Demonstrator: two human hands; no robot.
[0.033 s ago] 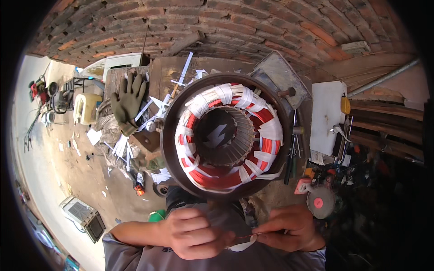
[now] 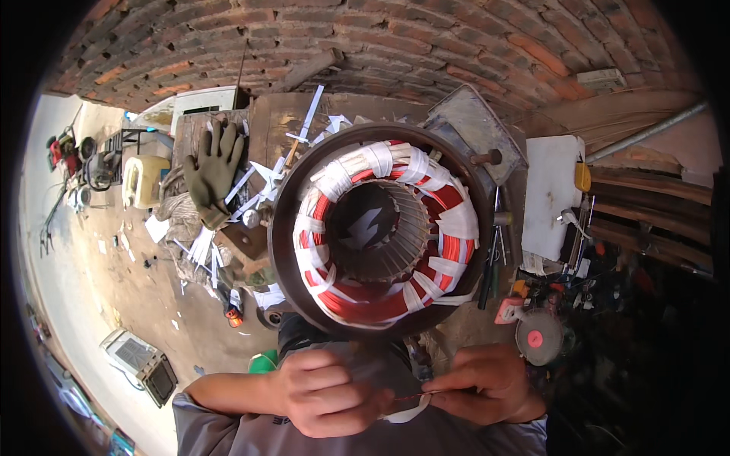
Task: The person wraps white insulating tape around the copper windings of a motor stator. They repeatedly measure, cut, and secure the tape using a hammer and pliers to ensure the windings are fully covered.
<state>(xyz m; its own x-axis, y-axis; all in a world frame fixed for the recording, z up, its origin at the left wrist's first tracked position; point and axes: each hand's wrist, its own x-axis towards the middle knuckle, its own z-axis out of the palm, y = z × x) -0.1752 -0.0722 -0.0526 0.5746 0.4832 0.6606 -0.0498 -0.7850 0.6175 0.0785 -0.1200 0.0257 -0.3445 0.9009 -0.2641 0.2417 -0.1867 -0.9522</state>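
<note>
A motor stator stands on end in front of me, its dark round housing open at the top. Inside it lies a ring of red winding wire, bound with white cloth tape. Between the stator and my body, a thin red wire stretches from hand to hand. My left hand is closed around one end, its fingertips turned partly out of sight. With thumb and forefinger, my right hand pinches the other end. A white strip hangs just below the wire.
A work glove and white paper scraps lie left of the stator. Tools and a bolt lie close on its right. Farther out are a yellowish jug, a white board and a brick wall.
</note>
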